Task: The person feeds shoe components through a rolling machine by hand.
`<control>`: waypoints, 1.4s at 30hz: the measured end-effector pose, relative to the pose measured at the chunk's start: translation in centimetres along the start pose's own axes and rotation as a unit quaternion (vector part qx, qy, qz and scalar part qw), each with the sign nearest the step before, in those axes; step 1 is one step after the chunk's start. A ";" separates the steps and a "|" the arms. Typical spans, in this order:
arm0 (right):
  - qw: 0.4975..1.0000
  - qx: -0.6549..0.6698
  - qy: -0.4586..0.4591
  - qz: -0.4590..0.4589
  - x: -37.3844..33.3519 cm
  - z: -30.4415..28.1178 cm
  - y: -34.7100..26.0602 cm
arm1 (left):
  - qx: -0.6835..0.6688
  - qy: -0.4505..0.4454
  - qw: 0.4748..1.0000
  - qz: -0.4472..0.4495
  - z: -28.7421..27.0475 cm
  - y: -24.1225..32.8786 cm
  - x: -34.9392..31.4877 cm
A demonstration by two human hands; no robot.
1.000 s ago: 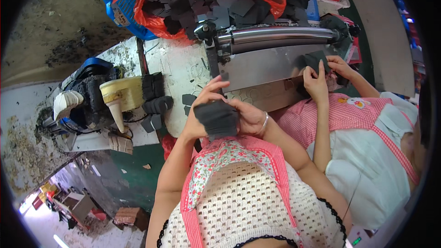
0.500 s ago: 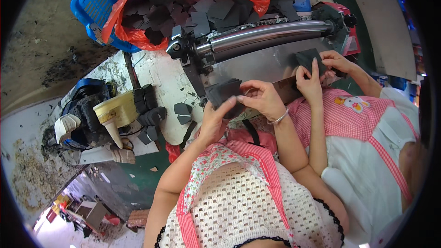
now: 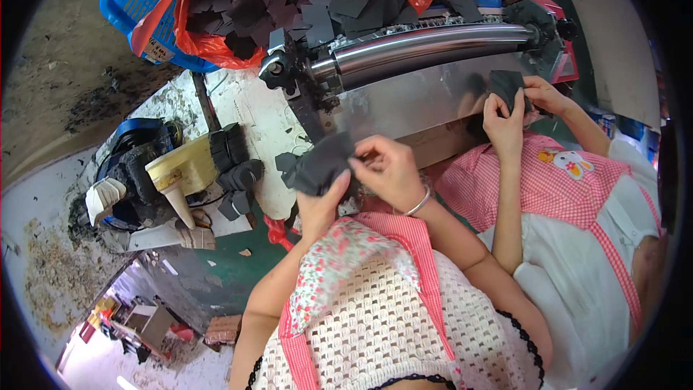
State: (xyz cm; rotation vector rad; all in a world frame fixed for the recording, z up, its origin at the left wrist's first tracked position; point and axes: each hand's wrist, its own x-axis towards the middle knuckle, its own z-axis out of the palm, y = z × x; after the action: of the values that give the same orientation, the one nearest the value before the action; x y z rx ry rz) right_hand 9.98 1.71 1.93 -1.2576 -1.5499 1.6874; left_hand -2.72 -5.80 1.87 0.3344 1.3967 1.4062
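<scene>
Shifted leftward: black stack (image 3: 321,165), clamped by left hand (image 3: 318,206) over table (image 3: 249,105); right hand (image 3: 390,171) bunches fingertips at its edge, pinch unclear, presumably fanning it apart; next move needs steady support.

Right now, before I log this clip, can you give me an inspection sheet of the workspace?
Surface: white tabletop, stained.
Items in hand: dark flat pieces, blurred.
Clutter: red bag of similar pieces in a blue basket.
Hands: left hand grips the pieces; right hand at their edge, contact unclear.
Cables: nothing clearly seen.
Surroundings: metal roller ahead; co-worker's hand with dark material, right.
</scene>
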 end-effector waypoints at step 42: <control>0.971 -0.178 0.144 0.070 6.7 -6.2 -0.4 | -0.191 0.028 0.968 -0.158 8.7 -0.4 5.7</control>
State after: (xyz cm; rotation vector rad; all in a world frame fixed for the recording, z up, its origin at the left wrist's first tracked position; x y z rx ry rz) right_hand 12.44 10.44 0.98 -1.7432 -1.6597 1.2648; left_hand 2.22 3.38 1.27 -0.1733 1.1316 1.3840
